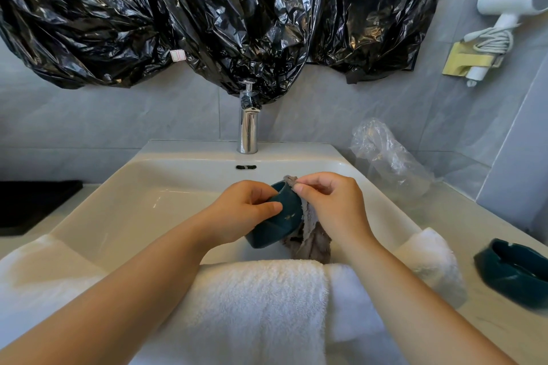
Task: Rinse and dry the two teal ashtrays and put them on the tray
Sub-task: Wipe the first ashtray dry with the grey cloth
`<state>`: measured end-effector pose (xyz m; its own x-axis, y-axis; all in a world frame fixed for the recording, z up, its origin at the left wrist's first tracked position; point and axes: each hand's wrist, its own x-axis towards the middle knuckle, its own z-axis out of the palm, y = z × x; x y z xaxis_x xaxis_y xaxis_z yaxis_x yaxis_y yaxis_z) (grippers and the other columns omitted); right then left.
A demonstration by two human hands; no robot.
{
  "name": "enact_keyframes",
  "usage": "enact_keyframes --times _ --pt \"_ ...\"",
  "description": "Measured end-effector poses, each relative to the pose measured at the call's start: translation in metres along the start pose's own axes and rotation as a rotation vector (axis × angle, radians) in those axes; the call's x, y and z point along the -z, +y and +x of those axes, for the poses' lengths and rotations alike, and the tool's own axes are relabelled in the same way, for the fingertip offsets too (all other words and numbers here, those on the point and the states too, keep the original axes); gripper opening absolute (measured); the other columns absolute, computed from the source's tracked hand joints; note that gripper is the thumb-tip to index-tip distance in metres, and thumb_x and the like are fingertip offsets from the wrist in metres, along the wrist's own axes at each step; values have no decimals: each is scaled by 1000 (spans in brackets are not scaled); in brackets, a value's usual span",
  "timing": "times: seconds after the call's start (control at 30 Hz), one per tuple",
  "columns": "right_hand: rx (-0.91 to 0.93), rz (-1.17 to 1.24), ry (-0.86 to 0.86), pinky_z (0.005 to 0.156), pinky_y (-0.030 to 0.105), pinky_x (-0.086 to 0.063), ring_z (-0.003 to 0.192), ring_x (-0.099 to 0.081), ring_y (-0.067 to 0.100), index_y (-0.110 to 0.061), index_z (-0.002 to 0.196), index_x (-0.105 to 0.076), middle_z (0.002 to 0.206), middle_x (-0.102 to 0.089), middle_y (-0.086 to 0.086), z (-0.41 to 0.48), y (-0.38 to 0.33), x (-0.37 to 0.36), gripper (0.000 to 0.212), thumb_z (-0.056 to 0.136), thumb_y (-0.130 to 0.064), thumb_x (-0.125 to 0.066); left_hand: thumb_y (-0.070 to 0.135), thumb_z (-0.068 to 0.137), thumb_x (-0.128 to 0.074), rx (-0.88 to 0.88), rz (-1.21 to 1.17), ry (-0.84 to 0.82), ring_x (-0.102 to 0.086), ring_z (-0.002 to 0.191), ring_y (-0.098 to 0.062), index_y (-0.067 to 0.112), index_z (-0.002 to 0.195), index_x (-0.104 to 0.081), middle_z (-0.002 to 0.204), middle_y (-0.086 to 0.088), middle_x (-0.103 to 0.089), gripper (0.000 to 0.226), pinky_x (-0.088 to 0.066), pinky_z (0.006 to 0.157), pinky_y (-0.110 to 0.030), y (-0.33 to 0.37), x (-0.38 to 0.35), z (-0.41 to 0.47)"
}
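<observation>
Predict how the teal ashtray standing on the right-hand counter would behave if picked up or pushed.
The teal ashtray looks thick-walled, so probably heavy for its size. Its glossy glaze suggests a slippery grip. Low and wide on the counter, it would likely slide, not tip.

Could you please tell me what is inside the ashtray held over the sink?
A grey cloth, pinched by the right hand, drapes over the rim of the ashtray. The left hand holds it tipped away, so its inside is hidden.

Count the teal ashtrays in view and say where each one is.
2. One ashtray is held in the left hand over the sink; the other ashtray sits on the counter at right.
</observation>
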<state>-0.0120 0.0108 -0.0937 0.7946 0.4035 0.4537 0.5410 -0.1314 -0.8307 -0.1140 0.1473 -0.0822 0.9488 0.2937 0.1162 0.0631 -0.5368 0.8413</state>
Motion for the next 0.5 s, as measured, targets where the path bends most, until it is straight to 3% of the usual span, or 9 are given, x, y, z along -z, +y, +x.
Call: enact_keyframes --times 0.13,0.23,0.33,0.5 --pt "-42 -16 -9 72 12 -47 89 -65 11 -17 95 -77 92 -72 -6 -1 4 5 10 89 -17 -68 14 97 -53 -17 1 2 -67 87 -24 10 95 -70 95 -12 -73 18 -54 86 -39 0 1 0" --pt "27 4 -37 75 17 -52 88 -66 10 -22 92 -77 90 -73 -8 -5 1 4 10 88 -17 -70 15 96 -53 -25 21 14 -67 92 -27 10 96 -70 96 -12 -73 17 -53 88 -41 0 2 0" --pt "92 -12 -46 73 12 -51 86 -65 7 -23 91 -78 90 -73 -9 -3 -2 0 10 87 -18 -70 14 96 -54 -44 60 -6 -66 94 -28 8 97 -70 96 -12 -72 17 -53 90 -43 -1 1 0" --pt "-77 -25 20 78 18 -51 96 -65 16 -15 97 -76 98 -73 -1 7 11 1 15 94 -17 -62 12 96 -53 -92 39 -33 -67 86 -21 13 92 -70 93 -8 -72 17 -55 79 -31 1 0 -3"
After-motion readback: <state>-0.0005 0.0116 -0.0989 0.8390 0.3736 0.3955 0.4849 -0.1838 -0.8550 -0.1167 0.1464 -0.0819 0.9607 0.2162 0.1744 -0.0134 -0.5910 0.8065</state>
